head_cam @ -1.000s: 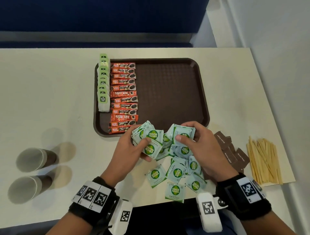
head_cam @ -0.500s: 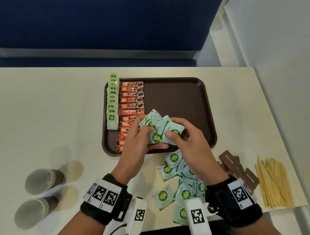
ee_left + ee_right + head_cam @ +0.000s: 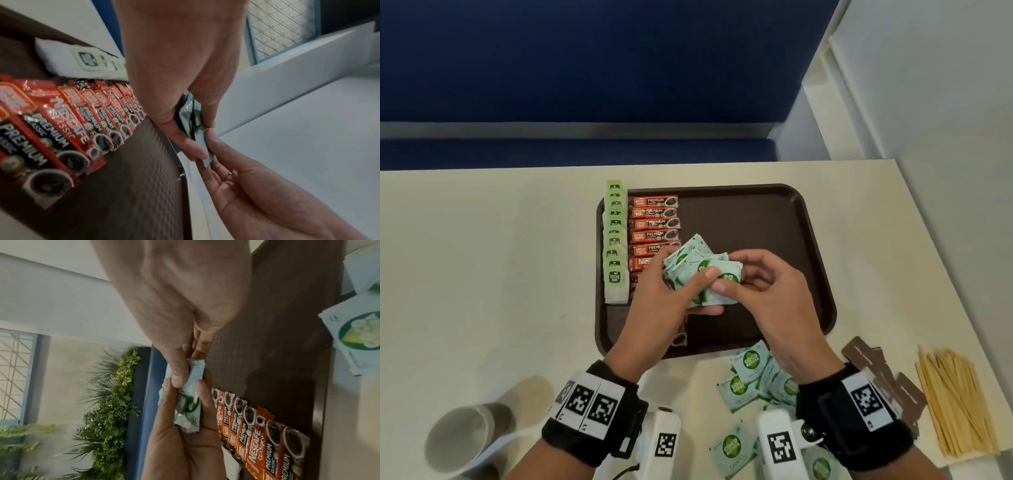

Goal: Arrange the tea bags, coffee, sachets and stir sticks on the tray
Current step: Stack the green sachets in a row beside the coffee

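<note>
Both hands over the tray (image 3: 774, 195), holding one bundle of green sachets (image 3: 698, 270) above its middle. My L hand (image 3: 667, 301) grips the bundle from below and the side, thumb (image 3: 705, 275) on top, fingers curled under. My R hand (image 3: 767, 298) pinches the bundle's near-right corner, thumb against forefinger; L wrist cam shows the fingertips (image 3: 209, 136) meeting on a sachet edge. Bundle is fanned, not squared, and off the tray floor.

Tray contents: tea bags (image 3: 615, 240) in an overlapping row along the tray's L rim, some lapping over it. Coffee sticks (image 3: 654, 219) stacked in a column just R of the tea bags, touching them; lower sticks hidden by my L hand. Rest of tray bare.

Off tray, at its near edge: loose sachets (image 3: 751, 377) scattered on the table (image 3: 482, 274), partly under my R wrist. Brown sachets (image 3: 866, 358) further R of those, stir sticks (image 3: 955, 401) in a pile beyond, well apart from the tray. Paper cup (image 3: 465, 442) near-L of tray.
</note>
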Motion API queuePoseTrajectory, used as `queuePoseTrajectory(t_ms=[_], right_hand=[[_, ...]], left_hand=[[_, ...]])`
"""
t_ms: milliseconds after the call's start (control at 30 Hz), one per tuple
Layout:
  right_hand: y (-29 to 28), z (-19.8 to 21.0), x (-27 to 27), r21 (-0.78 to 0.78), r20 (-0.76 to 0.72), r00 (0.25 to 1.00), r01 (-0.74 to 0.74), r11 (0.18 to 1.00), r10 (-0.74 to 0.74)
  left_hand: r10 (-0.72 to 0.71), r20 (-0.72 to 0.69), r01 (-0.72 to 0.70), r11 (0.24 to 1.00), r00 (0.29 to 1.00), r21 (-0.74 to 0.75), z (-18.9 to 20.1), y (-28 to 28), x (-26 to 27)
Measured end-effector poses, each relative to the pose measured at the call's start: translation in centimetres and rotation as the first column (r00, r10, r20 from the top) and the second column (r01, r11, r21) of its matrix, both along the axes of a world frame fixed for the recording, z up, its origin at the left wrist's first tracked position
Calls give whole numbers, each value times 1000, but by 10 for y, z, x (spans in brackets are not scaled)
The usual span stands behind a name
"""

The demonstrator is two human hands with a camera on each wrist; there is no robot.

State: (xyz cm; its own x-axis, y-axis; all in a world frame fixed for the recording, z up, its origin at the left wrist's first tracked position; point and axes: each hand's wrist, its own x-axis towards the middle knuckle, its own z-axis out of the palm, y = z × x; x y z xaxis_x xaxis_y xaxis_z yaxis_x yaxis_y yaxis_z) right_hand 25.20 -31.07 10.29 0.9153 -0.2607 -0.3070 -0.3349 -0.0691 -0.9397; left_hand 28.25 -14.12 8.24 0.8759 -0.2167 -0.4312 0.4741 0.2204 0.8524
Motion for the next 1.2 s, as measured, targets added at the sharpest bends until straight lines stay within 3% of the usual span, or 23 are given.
queuePoseTrajectory(t_ms=[100,233,467,567,700,933,1067,1200], right_hand=[[-1,-4,8,1,-15,998,54,999,-54],[-2,-14,15,63,-103,995,-3,998,10],[-31,-28,56,109,-124,991,-46,993,60],[-50,-42,93,-167,-88,992,-108,980,94],[-48,-62,146,-489,-104,948,-313,814,301],[-26,-75,199,-646,-88,912,-358,674,400],[-22,-82,195,-712,-53,893,-347,610,447],[-21,-94,183,-735,-55,825,-415,537,562]], left_hand=[[102,-15,-103,994,995,-48,-4,-4,5],[158,-1,-158,987,987,-33,-8,-11,9],[271,-25,-271,963,962,13,-20,-11,21],[332,-29,-331,943,943,25,-23,-3,27],[368,-7,-367,928,930,63,-19,5,29],[408,20,-408,907,913,104,-15,15,29],[431,2,-428,896,903,115,-16,16,30],[440,-3,-436,891,898,127,-16,16,31]])
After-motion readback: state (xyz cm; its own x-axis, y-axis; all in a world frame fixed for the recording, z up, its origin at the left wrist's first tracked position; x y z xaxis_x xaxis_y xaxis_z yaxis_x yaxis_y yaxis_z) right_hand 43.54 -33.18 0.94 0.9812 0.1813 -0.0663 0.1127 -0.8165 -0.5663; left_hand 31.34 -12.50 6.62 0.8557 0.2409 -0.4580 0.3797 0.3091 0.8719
